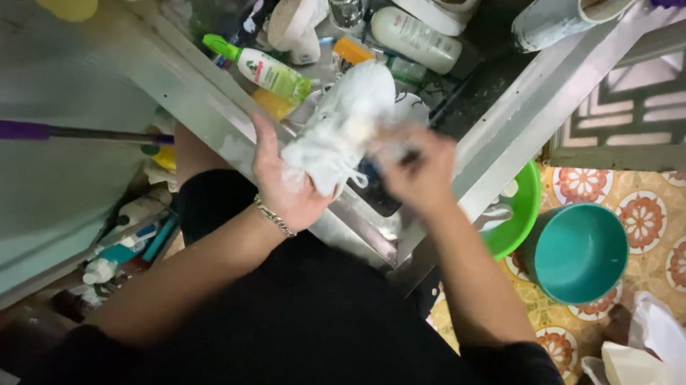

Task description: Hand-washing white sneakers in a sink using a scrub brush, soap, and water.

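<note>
The steel sink (pixel 222 133) fills the upper middle of the frame, crowded with bottles and another shoe. Over its near rim sits the white sneaker (pixel 339 128), soapy. The left hand (pixel 285 180) cups it from below, fingers spread; the right hand (pixel 415 170) is blurred, fingers curled on something I cannot make out. Wet soap could let it slip. Little open room; the teal bucket (pixel 579 253) stands at right.

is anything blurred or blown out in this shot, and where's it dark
Head view: the right hand is smeared by motion blur; the white shoe in the left hand is overexposed, its detail washed out; the person's black clothing and lower left corner lie in deep shadow.
</note>
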